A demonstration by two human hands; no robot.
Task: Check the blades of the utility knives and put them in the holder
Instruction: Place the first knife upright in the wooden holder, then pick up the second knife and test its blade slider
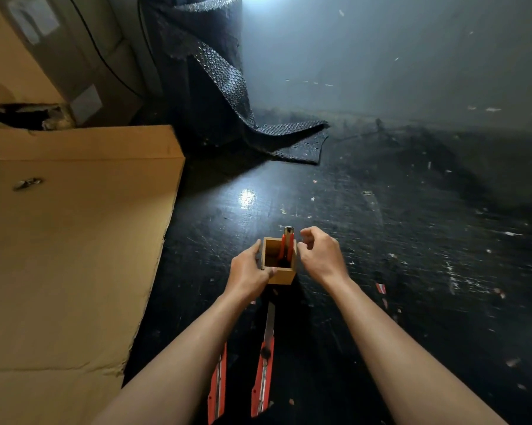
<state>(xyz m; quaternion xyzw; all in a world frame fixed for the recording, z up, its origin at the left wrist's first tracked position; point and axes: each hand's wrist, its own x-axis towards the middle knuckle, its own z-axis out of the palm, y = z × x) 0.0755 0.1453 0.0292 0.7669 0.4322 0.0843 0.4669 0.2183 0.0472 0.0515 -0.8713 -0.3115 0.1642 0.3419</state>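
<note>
One utility knife (286, 243) stands upright in the holder (279, 265), a small open-topped wooden box, leaning against its far right inner corner with its metal tip rising above the rim. The holder sits on the dark, scuffed floor (411, 240) at the centre of my view. My left hand (248, 273) grips the holder from its 9 o'clock side, thumb across the near wall and fingers wrapped round the left wall. My right hand (318, 253) sits just beside the holder at 3 o'clock, fingers loosely curled and holding nothing; fingertips are close to the rim and the knife, but I cannot tell whether they touch either.

Two further red utility knives lie flat on the floor at 6 o'clock from the holder, between my forearms. The right-hand knife (263, 368) has its blade extended, pointing towards the holder. The left-hand knife (218, 386) is partly hidden under my left forearm; blade state not determinable.

A large cardboard sheet (68, 240) lies at 9 o'clock. A roll of bubble wrap (215, 81) stands at 12 o'clock, its loose end trailing onto the floor. Small scraps of debris are scattered across the floor at 3 o'clock.
</note>
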